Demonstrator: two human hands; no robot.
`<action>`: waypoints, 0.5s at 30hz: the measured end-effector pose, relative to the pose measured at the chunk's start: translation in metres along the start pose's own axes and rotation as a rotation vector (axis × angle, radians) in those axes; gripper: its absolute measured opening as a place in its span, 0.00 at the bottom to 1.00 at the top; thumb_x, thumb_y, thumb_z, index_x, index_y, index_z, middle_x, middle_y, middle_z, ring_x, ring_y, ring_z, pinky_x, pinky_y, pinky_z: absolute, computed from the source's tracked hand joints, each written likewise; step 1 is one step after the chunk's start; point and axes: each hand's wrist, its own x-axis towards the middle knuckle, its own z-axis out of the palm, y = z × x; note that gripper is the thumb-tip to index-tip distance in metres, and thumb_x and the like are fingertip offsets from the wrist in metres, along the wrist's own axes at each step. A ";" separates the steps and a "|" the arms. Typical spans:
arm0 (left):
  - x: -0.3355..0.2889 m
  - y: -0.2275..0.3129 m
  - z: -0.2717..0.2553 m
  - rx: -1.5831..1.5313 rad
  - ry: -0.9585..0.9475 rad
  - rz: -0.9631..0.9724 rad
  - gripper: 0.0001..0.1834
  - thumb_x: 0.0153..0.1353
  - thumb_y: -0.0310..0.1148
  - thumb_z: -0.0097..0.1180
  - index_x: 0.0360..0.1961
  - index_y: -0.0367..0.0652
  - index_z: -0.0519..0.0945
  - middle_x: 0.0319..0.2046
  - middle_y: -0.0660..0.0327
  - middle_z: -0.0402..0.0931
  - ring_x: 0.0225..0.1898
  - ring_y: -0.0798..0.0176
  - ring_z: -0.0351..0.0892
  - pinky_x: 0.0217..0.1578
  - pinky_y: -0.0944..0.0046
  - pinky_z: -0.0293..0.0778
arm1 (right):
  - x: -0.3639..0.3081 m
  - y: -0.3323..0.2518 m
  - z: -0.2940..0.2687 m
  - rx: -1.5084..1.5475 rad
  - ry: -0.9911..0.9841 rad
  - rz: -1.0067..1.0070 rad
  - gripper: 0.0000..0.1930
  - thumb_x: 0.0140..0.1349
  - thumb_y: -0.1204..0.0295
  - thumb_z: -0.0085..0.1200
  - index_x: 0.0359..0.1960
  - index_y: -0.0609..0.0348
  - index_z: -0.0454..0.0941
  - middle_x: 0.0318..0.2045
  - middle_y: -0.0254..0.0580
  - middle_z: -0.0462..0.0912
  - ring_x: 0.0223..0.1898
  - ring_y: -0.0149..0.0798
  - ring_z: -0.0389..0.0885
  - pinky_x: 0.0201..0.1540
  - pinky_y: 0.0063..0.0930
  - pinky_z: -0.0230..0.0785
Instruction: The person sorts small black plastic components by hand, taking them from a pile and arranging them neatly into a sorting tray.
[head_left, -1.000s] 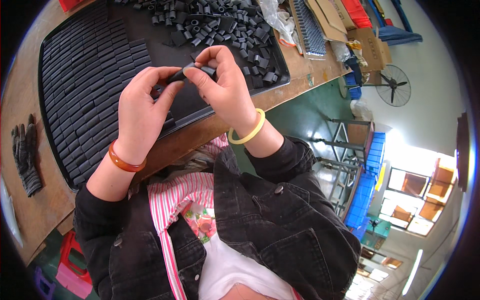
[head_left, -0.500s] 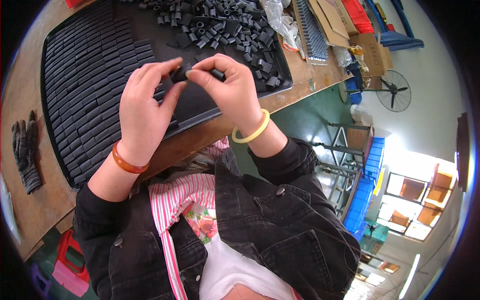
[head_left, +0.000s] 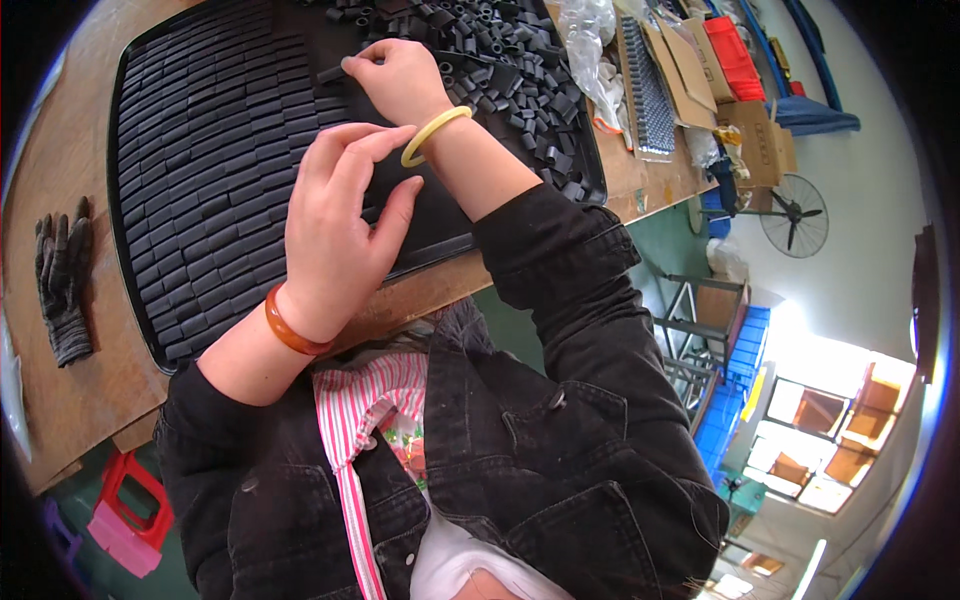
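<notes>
A large black tray [head_left: 455, 243] lies on the workbench, with close rows of short black tubes [head_left: 205, 190] filling its left side. My right hand [head_left: 402, 85], yellow bangle at the wrist, reaches across to the upper end of the rows. Its fingertips are pinched on a black tube [head_left: 331, 74] beside the laid rows. Nearer to me, my left hand [head_left: 340, 215] hovers over the tray with fingers and thumb apart, and nothing shows between them. An amber bangle circles that wrist. Loose black tubes [head_left: 510, 85] lie heaped in the tray's right part.
A dark knitted glove [head_left: 64, 285] lies left of the tray on the wooden bench [head_left: 100, 385]. To the right are plastic bags [head_left: 588, 45], a box of small grey parts [head_left: 646, 95] and cardboard boxes [head_left: 750, 140]. A red and pink stool [head_left: 130, 510] stands below on the left.
Both hands were together over the tray around a black piece. My right hand has moved up and left to the rows; my left hand has come away, slightly right and nearer.
</notes>
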 end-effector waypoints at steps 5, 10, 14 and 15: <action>0.000 0.002 0.000 -0.025 0.024 -0.021 0.20 0.56 0.24 0.63 0.51 0.42 0.79 0.45 0.54 0.75 0.45 0.53 0.77 0.43 0.60 0.74 | 0.012 0.000 0.007 -0.222 -0.117 -0.027 0.19 0.56 0.57 0.62 0.35 0.64 0.87 0.32 0.53 0.86 0.37 0.52 0.85 0.46 0.37 0.76; 0.000 0.001 0.000 -0.047 0.023 -0.038 0.20 0.53 0.22 0.63 0.50 0.41 0.79 0.44 0.53 0.74 0.46 0.50 0.76 0.47 0.58 0.74 | 0.010 -0.004 -0.010 -0.258 -0.087 -0.068 0.20 0.56 0.56 0.63 0.37 0.64 0.85 0.32 0.53 0.86 0.37 0.50 0.85 0.46 0.38 0.76; 0.001 0.001 -0.001 -0.072 0.031 -0.035 0.19 0.54 0.22 0.62 0.49 0.41 0.80 0.44 0.53 0.75 0.45 0.51 0.76 0.46 0.58 0.74 | -0.004 0.000 -0.057 -0.085 0.040 -0.117 0.17 0.57 0.58 0.62 0.34 0.64 0.84 0.31 0.53 0.85 0.36 0.52 0.85 0.42 0.39 0.76; 0.001 0.004 -0.002 -0.087 0.044 -0.037 0.19 0.54 0.21 0.62 0.49 0.41 0.80 0.44 0.53 0.75 0.45 0.51 0.76 0.46 0.58 0.74 | -0.011 0.001 -0.072 -0.125 0.013 -0.103 0.18 0.57 0.58 0.61 0.34 0.63 0.84 0.30 0.53 0.85 0.35 0.52 0.85 0.41 0.39 0.76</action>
